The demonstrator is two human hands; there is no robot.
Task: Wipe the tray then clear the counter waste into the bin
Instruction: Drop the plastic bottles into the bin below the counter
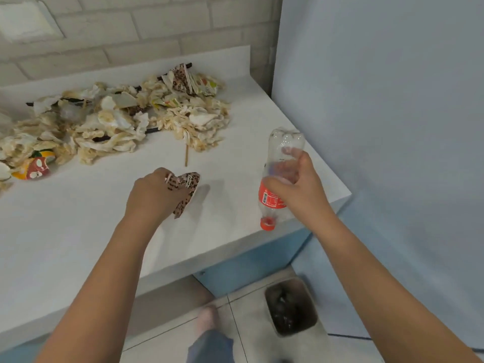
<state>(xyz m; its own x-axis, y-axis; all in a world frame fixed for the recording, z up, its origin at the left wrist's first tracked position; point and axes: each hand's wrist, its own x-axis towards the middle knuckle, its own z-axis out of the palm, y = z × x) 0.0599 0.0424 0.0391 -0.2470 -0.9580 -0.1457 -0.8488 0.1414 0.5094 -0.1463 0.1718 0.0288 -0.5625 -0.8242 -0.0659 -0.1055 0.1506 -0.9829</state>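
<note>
Right hand (293, 184) fingers closed around an empty clear bottle (279, 176), cap-end down, red label partly covered by the palm; it is over the counter (78, 231) corner. Left hand (152, 197) fingers curled on a leopard-print wrapper (187, 191), fingertips hidden beneath it. Waste pile (117, 121) sits at the counter back, its left side cut off by the frame edge. Bin (290, 307) on the floor below, contents dark and blurred. No tray is in view.

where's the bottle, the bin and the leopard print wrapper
bottle (272, 199), head view, on its red label
bin (313, 309), head view, on its right rim
leopard print wrapper (189, 183), head view, on the part sticking out past the left hand
</note>
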